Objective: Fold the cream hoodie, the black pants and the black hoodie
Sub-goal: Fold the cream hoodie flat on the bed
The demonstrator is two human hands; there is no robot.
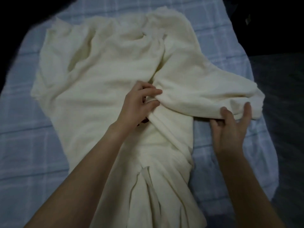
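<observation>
Head view. The cream hoodie [98, 71] lies spread and rumpled along the middle of the bed [32, 145], on a pale blue checked cover. Its body runs from the near edge, where the cloth is gathered into narrow folds between the two forearms, towards the far edge, where it widens. One sleeve [205, 89] is turned out sideways from the middle of the garment and reaches towards the bed's right edge, its end resting on the cover.

The left hand [136, 107] sits at the centre of the hoodie, where the sleeve meets the body. Its fingers [151, 92] are curled and, with the thumb, pinch a raised fold of the cream cloth. A small dark red patch shows beneath this palm; what it is cannot be told.

The right hand [230, 129] is at the sleeve's outer end, near the right edge of the bed. Its fingers [247, 111] lie partly over the cloth and partly curled under its lower border, gripping the sleeve.

The surroundings beyond the bed's far and right edges are dark and indistinct.
</observation>
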